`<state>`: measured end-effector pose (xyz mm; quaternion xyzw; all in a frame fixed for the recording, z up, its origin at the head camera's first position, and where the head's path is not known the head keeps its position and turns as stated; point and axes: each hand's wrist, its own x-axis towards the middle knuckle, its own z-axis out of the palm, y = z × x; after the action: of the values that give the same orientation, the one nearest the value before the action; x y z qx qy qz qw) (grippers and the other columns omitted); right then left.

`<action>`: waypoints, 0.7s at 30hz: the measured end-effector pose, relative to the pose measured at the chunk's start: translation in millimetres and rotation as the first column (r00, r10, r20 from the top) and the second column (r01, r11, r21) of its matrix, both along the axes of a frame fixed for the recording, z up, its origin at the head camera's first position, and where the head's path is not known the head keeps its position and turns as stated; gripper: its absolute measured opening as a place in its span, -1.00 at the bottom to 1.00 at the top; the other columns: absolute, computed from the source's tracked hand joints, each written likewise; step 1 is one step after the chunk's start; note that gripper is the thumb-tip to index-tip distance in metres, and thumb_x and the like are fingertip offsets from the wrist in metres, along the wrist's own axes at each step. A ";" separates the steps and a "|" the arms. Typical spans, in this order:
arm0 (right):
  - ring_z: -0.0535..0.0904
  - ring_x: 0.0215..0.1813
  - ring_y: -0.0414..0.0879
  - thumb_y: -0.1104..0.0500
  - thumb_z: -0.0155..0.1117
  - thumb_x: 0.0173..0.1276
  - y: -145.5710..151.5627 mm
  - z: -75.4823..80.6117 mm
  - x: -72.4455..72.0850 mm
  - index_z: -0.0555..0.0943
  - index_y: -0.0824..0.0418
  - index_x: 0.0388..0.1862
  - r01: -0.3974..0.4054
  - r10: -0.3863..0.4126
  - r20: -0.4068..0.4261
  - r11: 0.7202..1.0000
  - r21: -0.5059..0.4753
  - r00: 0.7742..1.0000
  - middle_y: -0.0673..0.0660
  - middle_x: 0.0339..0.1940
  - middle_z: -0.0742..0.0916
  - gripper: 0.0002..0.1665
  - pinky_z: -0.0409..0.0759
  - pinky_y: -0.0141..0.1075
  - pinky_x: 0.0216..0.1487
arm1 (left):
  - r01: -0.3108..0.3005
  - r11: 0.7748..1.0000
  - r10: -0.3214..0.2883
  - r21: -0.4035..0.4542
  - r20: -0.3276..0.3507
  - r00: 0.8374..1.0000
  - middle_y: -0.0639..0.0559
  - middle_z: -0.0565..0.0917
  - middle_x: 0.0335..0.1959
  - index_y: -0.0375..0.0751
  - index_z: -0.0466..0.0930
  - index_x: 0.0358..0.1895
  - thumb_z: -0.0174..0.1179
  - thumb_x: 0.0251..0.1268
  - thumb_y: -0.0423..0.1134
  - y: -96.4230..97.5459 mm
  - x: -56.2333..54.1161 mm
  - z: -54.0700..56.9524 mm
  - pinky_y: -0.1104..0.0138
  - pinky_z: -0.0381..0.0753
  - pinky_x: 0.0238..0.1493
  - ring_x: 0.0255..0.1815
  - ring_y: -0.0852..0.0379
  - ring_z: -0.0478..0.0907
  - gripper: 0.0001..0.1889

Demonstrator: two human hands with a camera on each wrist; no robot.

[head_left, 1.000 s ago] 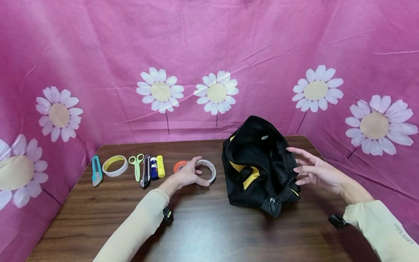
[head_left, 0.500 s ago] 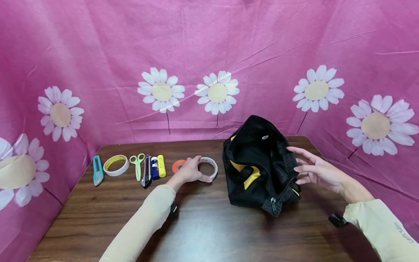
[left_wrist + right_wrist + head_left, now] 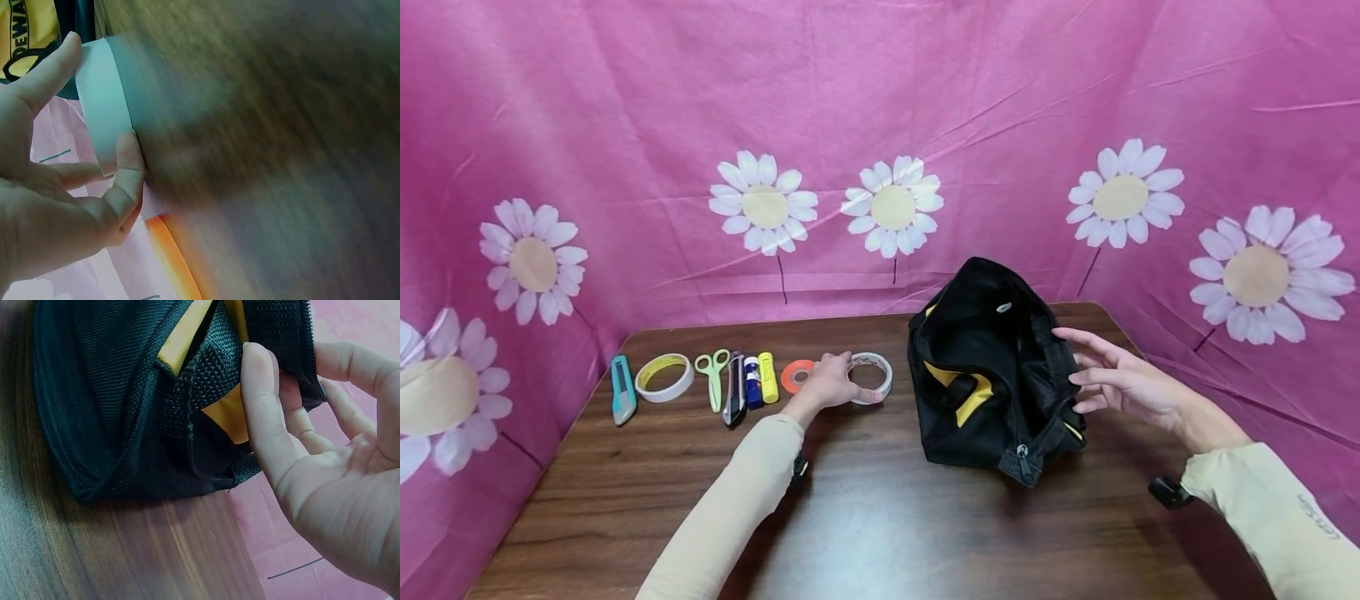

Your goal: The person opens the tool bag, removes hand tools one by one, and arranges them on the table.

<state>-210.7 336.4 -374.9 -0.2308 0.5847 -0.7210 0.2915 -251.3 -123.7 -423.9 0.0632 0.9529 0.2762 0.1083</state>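
Two hands: both mine, both on the table [image 3: 865, 517].
Left hand [image 3: 829, 385]: thumb and fingers pinching the white tape roll [image 3: 872, 377], orange roll [image 3: 795, 375] just behind.
Right hand [image 3: 1123, 385]: fingers spread, fingertips [image 3: 257, 369] against the open black bag [image 3: 988, 375].

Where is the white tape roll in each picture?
Head view: the white tape roll lies mid-table, gripped by the left hand, left of the black bag.
Left wrist view: upper left, pinched between thumb and fingers.
Right wrist view: not in it.
Shared landmark: the black bag, in every view.
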 end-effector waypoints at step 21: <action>0.67 0.00 -0.06 0.38 -0.07 0.63 -3.3 30.0 -2.8 0.04 0.09 0.65 0.115 -0.081 -0.134 0.956 0.270 0.988 0.20 0.15 0.50 -0.28 0.71 0.15 -0.08 | 0.141 0.989 -0.132 0.052 -0.149 0.980 -0.36 0.50 0.23 -0.42 0.36 0.42 0.49 0.18 -0.05 -20.3 6.2 28.8 -0.05 0.41 0.32 0.31 -0.21 0.37 -0.17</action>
<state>-213.5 333.1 -344.9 -0.2018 0.7071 -0.6305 0.2485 -245.1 -144.0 -395.1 0.1520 0.9425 0.2925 0.0552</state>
